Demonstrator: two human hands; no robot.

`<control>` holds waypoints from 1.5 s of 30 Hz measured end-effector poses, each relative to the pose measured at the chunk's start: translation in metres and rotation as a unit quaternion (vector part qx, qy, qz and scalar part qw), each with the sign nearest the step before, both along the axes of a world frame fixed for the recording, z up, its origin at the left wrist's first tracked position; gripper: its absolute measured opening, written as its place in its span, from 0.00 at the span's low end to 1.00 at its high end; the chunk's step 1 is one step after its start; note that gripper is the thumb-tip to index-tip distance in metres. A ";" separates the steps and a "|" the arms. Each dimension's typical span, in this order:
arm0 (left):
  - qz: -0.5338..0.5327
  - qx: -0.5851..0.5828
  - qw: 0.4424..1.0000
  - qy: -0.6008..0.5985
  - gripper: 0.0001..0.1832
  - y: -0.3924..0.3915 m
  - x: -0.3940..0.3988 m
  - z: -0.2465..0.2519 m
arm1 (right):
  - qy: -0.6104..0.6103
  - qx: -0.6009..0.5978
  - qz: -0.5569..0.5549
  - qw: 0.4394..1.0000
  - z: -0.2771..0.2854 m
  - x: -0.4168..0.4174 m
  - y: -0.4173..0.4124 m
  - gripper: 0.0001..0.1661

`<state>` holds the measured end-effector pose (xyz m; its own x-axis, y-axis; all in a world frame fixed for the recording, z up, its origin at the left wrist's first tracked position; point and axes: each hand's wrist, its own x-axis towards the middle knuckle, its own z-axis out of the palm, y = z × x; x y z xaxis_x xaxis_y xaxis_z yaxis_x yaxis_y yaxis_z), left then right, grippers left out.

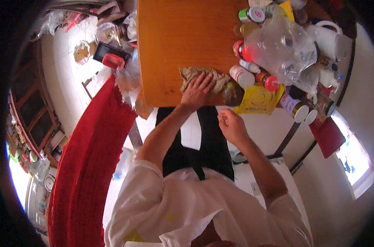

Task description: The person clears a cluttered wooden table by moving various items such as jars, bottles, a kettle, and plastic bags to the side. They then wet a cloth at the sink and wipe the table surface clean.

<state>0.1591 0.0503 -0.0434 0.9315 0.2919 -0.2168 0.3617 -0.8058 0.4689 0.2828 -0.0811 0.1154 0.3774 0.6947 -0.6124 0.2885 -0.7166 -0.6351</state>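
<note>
My left hand [200, 89] lies palm down on a crumpled brown cloth [219, 77] near the front edge of the wooden table [187, 37]. Its fingers are slightly spread and press into the folds. Just right of the cloth, a small dark item in clear plastic [232, 93] rests at the table edge. My right hand [232, 125] hangs in front of that edge, its fingers curled in, and nothing shows in it. It is below a yellow plastic packet [261, 98] that droops over the edge.
Jars and bottles crowd the table's right side, among them a white jar [242, 76] and a red-capped bottle [268, 81]. Behind them are a large clear plastic bag [282, 46] and a white jug [327, 40]. Red fabric [85, 163] hangs to my left.
</note>
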 end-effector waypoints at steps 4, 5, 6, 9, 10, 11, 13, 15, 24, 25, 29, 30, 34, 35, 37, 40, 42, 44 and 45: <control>0.007 -0.033 0.999 -0.015 0.28 0.006 -0.018 0.005 | 0.022 -0.013 -0.032 0.999 -0.007 -0.021 0.004 0.13; 0.012 -0.043 0.999 -0.014 0.27 0.007 -0.027 0.008 | 0.024 -0.014 -0.021 0.999 -0.004 -0.032 0.003 0.13; 0.023 -0.039 0.999 -0.010 0.28 0.011 -0.036 0.005 | 0.021 -0.007 -0.010 1.000 -0.006 -0.039 0.003 0.13; 0.057 -0.041 0.998 -0.007 0.29 0.022 -0.067 0.000 | 0.031 -0.005 0.002 0.999 -0.007 -0.058 0.006 0.14; 0.076 -0.042 0.996 -0.010 0.29 0.037 -0.069 0.005 | 0.031 -0.004 0.004 0.999 -0.008 -0.062 0.005 0.14; 0.094 -0.042 0.995 -0.014 0.29 0.050 -0.070 0.010 | 0.031 -0.002 0.006 0.999 -0.008 -0.064 0.004 0.14; 0.118 0.026 0.993 -0.012 0.29 0.079 -0.079 0.010 | 0.059 -0.038 -0.005 0.998 -0.004 -0.061 0.006 0.14; 0.135 0.070 0.988 -0.016 0.29 0.098 -0.073 0.008 | 0.056 -0.051 -0.014 0.997 -0.007 -0.056 0.001 0.14; 0.166 0.097 0.981 -0.027 0.31 0.141 0.006 -0.009 | 0.035 -0.029 -0.041 0.998 -0.027 -0.044 -0.022 0.14; 0.162 0.097 0.981 -0.034 0.31 0.142 0.021 -0.008 | 0.043 -0.035 -0.052 0.997 -0.029 -0.045 -0.025 0.14; 0.154 0.095 0.983 -0.033 0.31 0.149 0.072 -0.014 | 0.050 -0.039 -0.056 0.996 -0.028 -0.047 -0.026 0.14; 0.149 0.103 0.983 -0.040 0.32 0.150 0.087 -0.012 | 0.045 -0.035 -0.048 0.997 -0.028 -0.044 -0.024 0.15; 0.129 0.116 0.982 -0.074 0.31 0.166 0.141 -0.015 | 0.066 -0.044 -0.066 0.995 -0.032 -0.036 -0.024 0.15; 0.132 0.125 0.980 -0.081 0.30 0.171 0.153 -0.017 | 0.061 -0.040 -0.068 0.995 -0.035 -0.034 -0.025 0.15; 0.138 0.141 0.976 -0.093 0.30 0.180 0.176 -0.022 | 0.059 -0.034 -0.076 0.995 -0.040 -0.028 -0.028 0.14; 0.186 0.158 0.964 -0.106 0.30 0.190 0.209 -0.031 | 0.062 -0.027 -0.091 0.993 -0.046 -0.017 -0.035 0.14; 0.209 0.160 0.960 -0.093 0.31 0.191 0.224 -0.036 | 0.057 -0.023 -0.099 0.993 -0.051 -0.012 -0.039 0.15; 0.217 0.170 0.958 -0.083 0.32 0.188 0.230 -0.039 | 0.059 -0.022 -0.100 0.993 -0.057 -0.007 -0.042 0.15; 0.221 0.175 0.956 -0.077 0.32 0.188 0.230 -0.040 | 0.060 -0.021 -0.099 0.993 -0.057 -0.005 -0.042 0.15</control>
<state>0.3891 0.2381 -0.0835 0.7130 0.6947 0.0954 0.6522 -0.7069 0.2736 0.2774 -0.1234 0.0579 0.4264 0.5869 -0.6883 0.0627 -0.7783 -0.6248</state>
